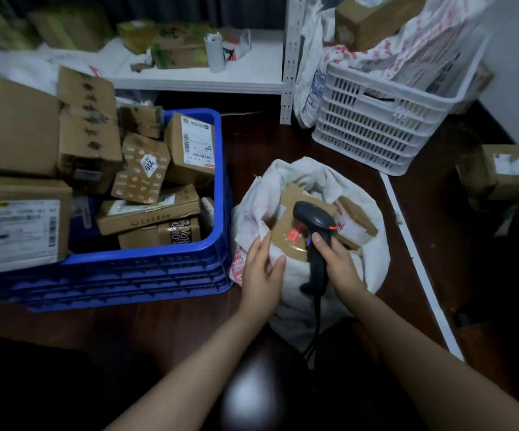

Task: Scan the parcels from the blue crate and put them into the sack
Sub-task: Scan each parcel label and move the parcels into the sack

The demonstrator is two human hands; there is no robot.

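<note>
Two bare forearms reach forward from the near edge, over a dark wooden surface [158, 325]. The left hand [262, 269] lies with fingers loosely straight and slightly apart, resting on the near left rim of a white sack [373, 269]; whether it pinches the cloth cannot be told. Just to its right, the right hand [334, 256] is wrapped around the handle of a black scanner [314, 225], forefinger up at the trigger. A dark cable [315, 321] hangs from the handle toward the near edge.

The scanner head tilts down over the open mouth of the sack, above a brown parcel [292, 241] that lies inside with a red label and a red glow on its top. A second parcel [356, 222] sits beside it in the sack, to the right.

Left of the sack, and touching it, stands a blue crate [158, 269] heaped with cardboard boxes [141, 169], several bearing white shipping labels. More large boxes pile over its far left side.

Farther back on the right stands a white basket [376, 135] holding plastic mailing bags and a box. At the right edge sits another cardboard carton [506, 172]. Along the far side runs a white shelf [189, 76] with blurred packages and a white paper roll [215, 52].
</note>
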